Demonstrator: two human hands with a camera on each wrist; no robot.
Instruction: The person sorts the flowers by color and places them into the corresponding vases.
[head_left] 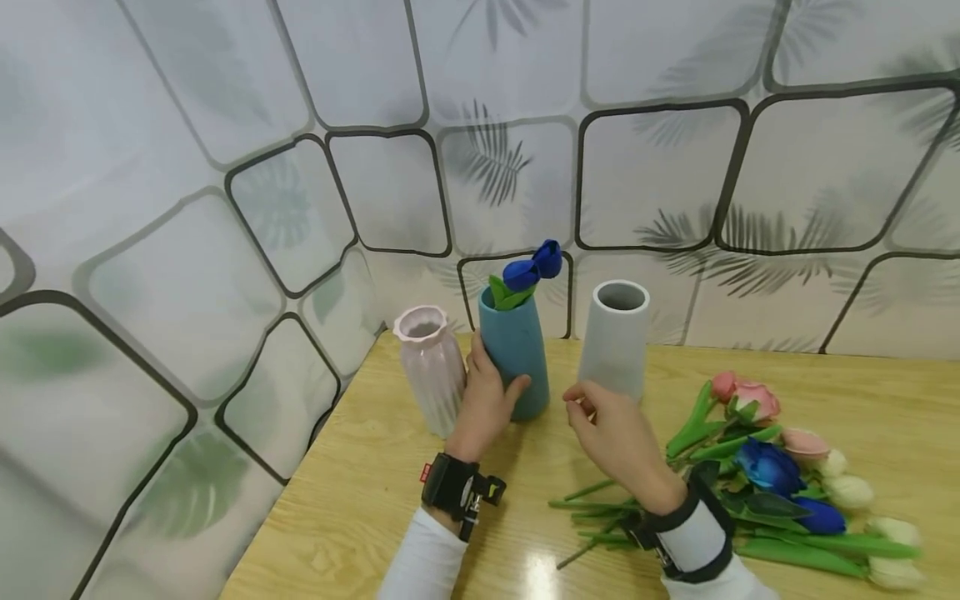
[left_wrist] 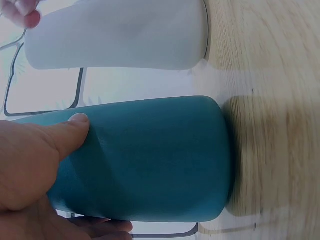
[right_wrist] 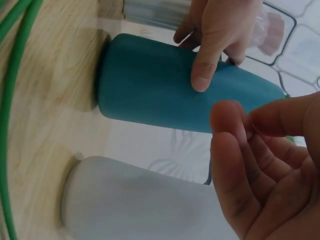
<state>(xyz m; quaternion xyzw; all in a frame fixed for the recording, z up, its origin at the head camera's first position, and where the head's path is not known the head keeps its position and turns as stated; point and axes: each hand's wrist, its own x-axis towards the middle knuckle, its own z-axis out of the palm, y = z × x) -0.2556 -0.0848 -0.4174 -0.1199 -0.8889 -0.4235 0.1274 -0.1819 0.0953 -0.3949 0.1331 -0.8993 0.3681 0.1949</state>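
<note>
A teal vase [head_left: 519, 354] stands upright on the table with two blue tulips [head_left: 522, 275] and green leaves out of its mouth. My left hand [head_left: 483, 402] holds this vase from the left, thumb on the near side and fingers round the far side, as the left wrist view [left_wrist: 145, 160] also shows. Apart from it, my right hand [head_left: 618, 442] hovers in front of the white vase [head_left: 613, 350]. Its fingers are loosely bent, the thumb close to the index finger [right_wrist: 227, 117], and nothing is visible between them.
Left of the teal vase is a glossy pale pink vase [head_left: 431, 367] with a scalloped rim. Pink, blue and white artificial flowers [head_left: 768, 467] lie in a pile at the right, green stems [head_left: 600, 508] pointing left. Patterned curtain [head_left: 510, 183] hangs behind the wooden table [head_left: 337, 517].
</note>
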